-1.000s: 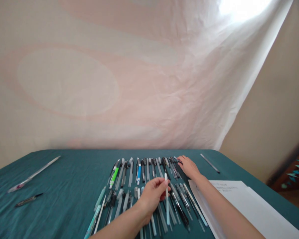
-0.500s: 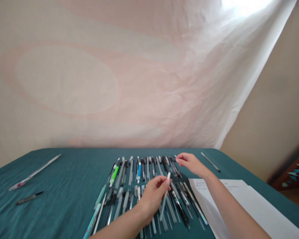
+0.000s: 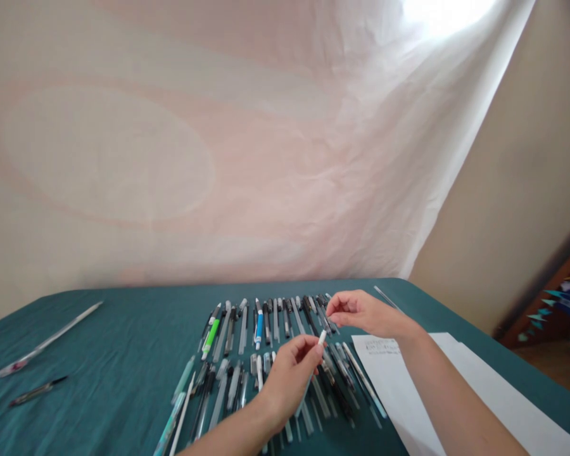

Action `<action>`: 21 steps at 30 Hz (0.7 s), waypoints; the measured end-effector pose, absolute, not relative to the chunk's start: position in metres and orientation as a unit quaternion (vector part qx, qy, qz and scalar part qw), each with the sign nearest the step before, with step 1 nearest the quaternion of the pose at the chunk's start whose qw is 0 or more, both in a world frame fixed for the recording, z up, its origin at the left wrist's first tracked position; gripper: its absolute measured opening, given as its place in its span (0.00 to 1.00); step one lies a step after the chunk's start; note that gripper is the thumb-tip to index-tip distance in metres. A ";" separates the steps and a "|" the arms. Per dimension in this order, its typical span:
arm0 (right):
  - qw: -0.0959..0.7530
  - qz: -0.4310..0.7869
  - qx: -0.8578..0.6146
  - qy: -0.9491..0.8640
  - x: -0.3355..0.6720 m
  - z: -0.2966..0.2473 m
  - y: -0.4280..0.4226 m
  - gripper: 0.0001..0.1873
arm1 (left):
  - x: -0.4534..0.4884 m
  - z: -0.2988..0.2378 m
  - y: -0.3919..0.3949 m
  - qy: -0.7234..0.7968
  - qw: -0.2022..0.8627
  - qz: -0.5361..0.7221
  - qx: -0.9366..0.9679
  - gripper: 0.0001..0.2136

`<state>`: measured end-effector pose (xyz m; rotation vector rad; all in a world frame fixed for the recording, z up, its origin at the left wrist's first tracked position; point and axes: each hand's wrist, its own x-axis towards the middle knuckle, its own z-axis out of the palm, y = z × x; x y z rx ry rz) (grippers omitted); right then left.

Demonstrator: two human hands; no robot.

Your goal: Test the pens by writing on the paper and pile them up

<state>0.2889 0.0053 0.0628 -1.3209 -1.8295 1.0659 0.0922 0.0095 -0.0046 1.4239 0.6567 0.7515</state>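
My left hand [image 3: 287, 377] is closed in a pinch on a white pen [image 3: 321, 338], held above two rows of several pens [image 3: 266, 354] laid on the teal tablecloth [image 3: 114, 373]. The pen's upper white end shows beyond my fingertips; the rest is hidden by the hand. My right hand [image 3: 363, 312] hovers just right of it, above the far row, with fingers curled together and thumb meeting them. Nothing shows between them. Among the pens are a green one [image 3: 210, 335] and a blue one [image 3: 259, 327].
White sheets of paper [image 3: 460, 392] lie at the right of the table. A long clear pen [image 3: 45, 342] and a dark pen [image 3: 35, 392] lie apart at the far left. A thin pen [image 3: 384, 295] lies behind my right hand. A pale cloth hangs behind the table.
My right hand has lifted off the far row of pens and drawn toward the left hand. The left hand has raised and tilted the white pen. The view has shifted slightly.
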 end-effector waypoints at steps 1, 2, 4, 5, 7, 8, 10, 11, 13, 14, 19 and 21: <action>0.312 0.409 -0.500 -0.697 0.289 0.063 0.005 0.11 | 0.092 -0.004 0.010 0.286 0.641 0.332 0.631 0.15; 0.307 0.412 -0.497 -0.699 0.289 0.062 0.005 0.11 | 0.092 -0.004 0.010 0.283 0.637 0.334 0.634 0.15; 0.299 0.414 -0.493 -0.705 0.288 0.063 0.004 0.12 | 0.092 -0.004 0.012 0.283 0.632 0.338 0.637 0.15; 0.295 0.414 -0.491 -0.708 0.287 0.063 0.004 0.12 | 0.092 -0.004 0.012 0.283 0.631 0.339 0.637 0.15; 0.291 0.412 -0.488 -0.712 0.285 0.064 0.002 0.12 | 0.092 -0.003 0.013 0.281 0.629 0.341 0.639 0.16; 0.290 0.409 -0.488 -0.714 0.284 0.065 0.002 0.12 | 0.092 -0.002 0.014 0.279 0.628 0.342 0.641 0.16; 0.285 0.401 -0.492 -0.718 0.283 0.065 0.001 0.12 | 0.092 -0.001 0.015 0.277 0.621 0.344 0.648 0.16; 0.281 0.395 -0.496 -0.721 0.282 0.065 0.000 0.12 | 0.091 -0.001 0.015 0.279 0.615 0.346 0.651 0.16; 0.273 0.381 -0.502 -0.726 0.282 0.066 0.000 0.11 | 0.091 0.000 0.016 0.284 0.602 0.351 0.659 0.16; 0.269 0.374 -0.505 -0.730 0.282 0.066 -0.001 0.11 | 0.090 0.000 0.016 0.286 0.597 0.353 0.662 0.16; 0.252 0.335 -0.516 -0.747 0.278 0.066 -0.002 0.10 | 0.089 0.001 0.019 0.283 0.584 0.358 0.672 0.16; 0.252 0.324 -0.519 -0.749 0.276 0.067 -0.002 0.10 | 0.088 0.001 0.020 0.282 0.577 0.360 0.677 0.16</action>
